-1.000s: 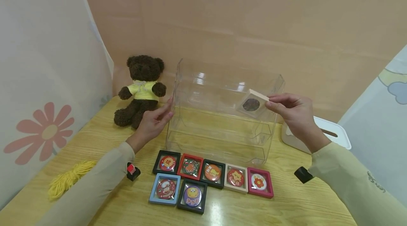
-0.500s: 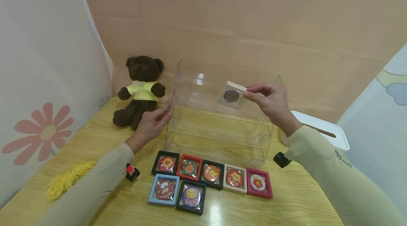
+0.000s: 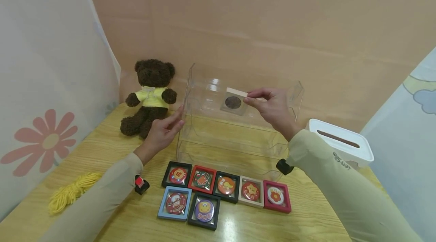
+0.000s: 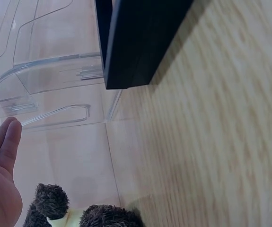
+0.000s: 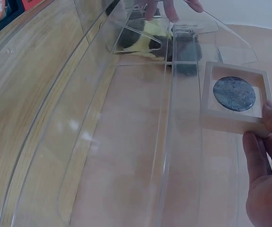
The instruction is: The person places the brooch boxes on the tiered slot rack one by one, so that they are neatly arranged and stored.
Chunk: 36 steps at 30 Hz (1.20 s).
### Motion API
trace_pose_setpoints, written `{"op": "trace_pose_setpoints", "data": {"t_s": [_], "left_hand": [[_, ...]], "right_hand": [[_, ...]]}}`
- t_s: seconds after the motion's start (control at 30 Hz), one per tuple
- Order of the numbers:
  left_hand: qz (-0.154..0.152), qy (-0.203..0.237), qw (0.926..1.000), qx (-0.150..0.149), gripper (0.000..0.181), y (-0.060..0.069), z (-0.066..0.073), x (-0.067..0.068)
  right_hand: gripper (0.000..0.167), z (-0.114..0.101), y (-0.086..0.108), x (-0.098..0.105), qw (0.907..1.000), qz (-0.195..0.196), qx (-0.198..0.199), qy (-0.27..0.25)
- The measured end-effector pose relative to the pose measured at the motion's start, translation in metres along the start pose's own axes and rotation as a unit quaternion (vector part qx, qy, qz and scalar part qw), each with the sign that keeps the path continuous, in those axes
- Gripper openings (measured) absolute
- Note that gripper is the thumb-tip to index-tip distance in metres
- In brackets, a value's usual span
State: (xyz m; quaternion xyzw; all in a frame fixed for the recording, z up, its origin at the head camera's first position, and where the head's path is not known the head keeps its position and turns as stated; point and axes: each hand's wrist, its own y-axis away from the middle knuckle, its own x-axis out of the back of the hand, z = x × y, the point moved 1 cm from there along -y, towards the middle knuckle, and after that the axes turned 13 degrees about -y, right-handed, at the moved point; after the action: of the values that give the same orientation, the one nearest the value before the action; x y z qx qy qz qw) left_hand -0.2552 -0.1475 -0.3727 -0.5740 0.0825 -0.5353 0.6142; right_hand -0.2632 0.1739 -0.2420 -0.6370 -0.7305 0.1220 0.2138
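My right hand [image 3: 272, 107] pinches the right edge of a small beige display frame [image 3: 236, 92] between thumb and fingers. A dark, round disc [image 5: 234, 93] shows inside it in the right wrist view. The frame is held tilted in front of the upper tier of a clear acrylic tiered rack [image 3: 235, 149]; whether it touches the rack I cannot tell. At the rack's left side panel is my left hand [image 3: 162, 130], its fingers extended with the tips against or close beside the panel's edge.
Several framed round badges, such as one in a light blue frame [image 3: 160, 211], lie in two rows before the rack. A brown teddy bear [image 3: 150, 96] sits left of it. Yellow cord [image 3: 73, 191] lies front left. A white tissue box [image 3: 364, 147] stands at right.
My right hand has carried the beige frame leftward along the rack's upper tier, from its right end towards the middle. The left hand has stayed at the side panel.
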Motion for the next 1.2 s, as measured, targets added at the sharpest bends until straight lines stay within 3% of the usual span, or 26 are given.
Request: {"op": "trace_pose_setpoints", "data": {"t_s": [0.27,0.8,1.2], "left_hand": [[0.01,-0.005,0.9999,-0.008,0.046,0.001,0.001,0.0],[0.011,-0.003,0.9999,-0.003,0.048,0.001,0.008,-0.006],[0.009,0.0,1.0,-0.002,0.047,0.0,0.005,-0.005]], "right_hand": [[0.004,0.005,-0.004,-0.02,0.9994,-0.006,0.023,0.026],[0.013,0.007,-0.005,-0.041,0.9956,-0.029,-0.031,0.084],[0.015,-0.005,-0.011,-0.038,0.9817,-0.122,-0.006,0.146]]}}
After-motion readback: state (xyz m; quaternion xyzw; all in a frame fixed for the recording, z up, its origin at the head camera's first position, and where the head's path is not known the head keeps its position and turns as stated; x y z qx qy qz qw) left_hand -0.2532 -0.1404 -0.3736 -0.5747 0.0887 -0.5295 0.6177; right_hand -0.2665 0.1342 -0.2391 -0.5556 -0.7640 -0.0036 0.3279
